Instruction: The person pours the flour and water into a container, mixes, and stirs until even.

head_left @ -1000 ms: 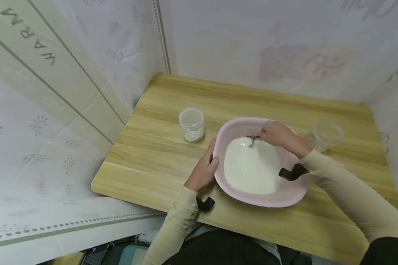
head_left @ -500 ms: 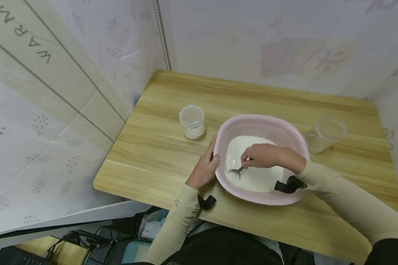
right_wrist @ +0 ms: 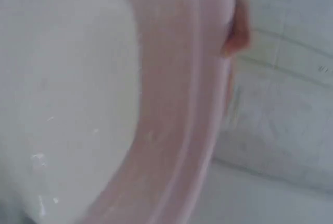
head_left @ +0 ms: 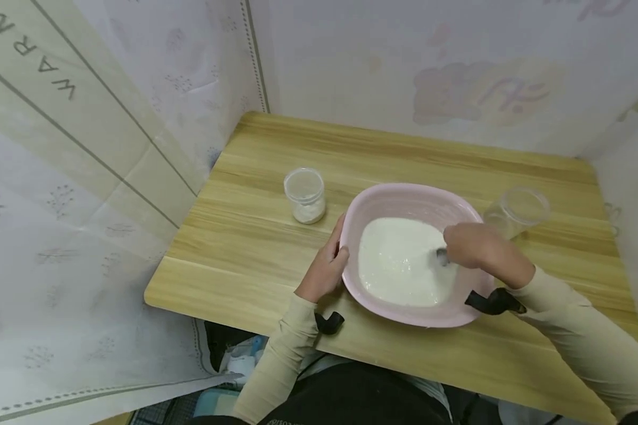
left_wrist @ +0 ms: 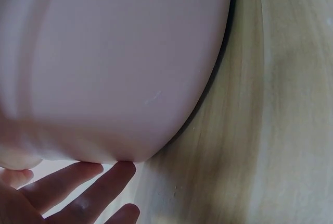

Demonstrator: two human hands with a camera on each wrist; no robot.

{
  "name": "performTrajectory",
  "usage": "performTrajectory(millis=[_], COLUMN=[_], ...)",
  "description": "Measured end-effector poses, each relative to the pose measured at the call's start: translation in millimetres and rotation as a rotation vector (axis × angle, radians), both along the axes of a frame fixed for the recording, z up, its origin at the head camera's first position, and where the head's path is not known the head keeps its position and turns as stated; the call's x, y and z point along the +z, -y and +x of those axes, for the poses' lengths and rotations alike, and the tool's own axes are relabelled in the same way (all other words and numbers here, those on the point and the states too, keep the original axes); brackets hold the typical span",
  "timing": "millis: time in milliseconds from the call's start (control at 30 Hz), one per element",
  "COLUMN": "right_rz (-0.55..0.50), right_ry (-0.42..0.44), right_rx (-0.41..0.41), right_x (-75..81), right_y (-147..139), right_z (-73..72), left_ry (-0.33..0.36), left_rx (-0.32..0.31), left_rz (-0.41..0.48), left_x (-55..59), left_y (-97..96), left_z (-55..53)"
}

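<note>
A pink basin [head_left: 372, 198] holds white, milky liquid [head_left: 399, 260]. My left hand [head_left: 324, 271] rests against its left side; in the left wrist view, nearly straight fingers [left_wrist: 96, 193] touch the outer wall below the rim. My right hand [head_left: 473, 248], over the basin's right side, holds a metal spoon [head_left: 442, 256] whose head is at the liquid. The fingers hide its handle. In the right wrist view, the liquid and the basin wall [right_wrist: 166, 78] fill much of the picture, and a blurred dark patch shows at lower left.
On the wooden table [head_left: 244, 248], a clear jar [head_left: 305, 196] with white powder in its bottom stands left of the basin. A clear plastic cup [head_left: 518, 212] stands to the right, partly behind my right hand. Patterned sheets [head_left: 351, 65] hang around the table.
My right hand has moved the spoon from the basin's far side to its near left, then across to the right. The left hand has stayed at the basin's left side.
</note>
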State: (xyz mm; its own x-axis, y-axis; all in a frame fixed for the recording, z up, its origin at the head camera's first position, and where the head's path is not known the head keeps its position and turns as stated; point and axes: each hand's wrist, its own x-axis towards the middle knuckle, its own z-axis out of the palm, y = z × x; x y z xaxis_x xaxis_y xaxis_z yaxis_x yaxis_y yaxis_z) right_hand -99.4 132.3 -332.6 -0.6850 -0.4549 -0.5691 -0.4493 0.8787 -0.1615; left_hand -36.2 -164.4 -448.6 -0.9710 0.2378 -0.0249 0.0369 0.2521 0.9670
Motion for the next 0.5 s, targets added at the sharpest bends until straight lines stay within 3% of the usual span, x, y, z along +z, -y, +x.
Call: performTrajectory(millis=[167,267,500], right_rz=[-0.072,-0.121,-0.228], right_ry=[-0.07,-0.096,0.014], right_rx=[-0.181,-0.232,-0.286], right_x=[-12.3,-18.1,-24.9], right_y=[-9.9,-11.9,-11.1], right_z=[-15.5,-26.0,-51.2], left_ry=[0.005,0.016,0.034], left_rx=[-0.009,-0.014,-0.016], left_rz=[-0.012,-0.004,0.03], left_x=[0.8,1.4,1.1], left_y=[1.6,1.7,2.6], left_z=[-0.8,-1.2,-2.0])
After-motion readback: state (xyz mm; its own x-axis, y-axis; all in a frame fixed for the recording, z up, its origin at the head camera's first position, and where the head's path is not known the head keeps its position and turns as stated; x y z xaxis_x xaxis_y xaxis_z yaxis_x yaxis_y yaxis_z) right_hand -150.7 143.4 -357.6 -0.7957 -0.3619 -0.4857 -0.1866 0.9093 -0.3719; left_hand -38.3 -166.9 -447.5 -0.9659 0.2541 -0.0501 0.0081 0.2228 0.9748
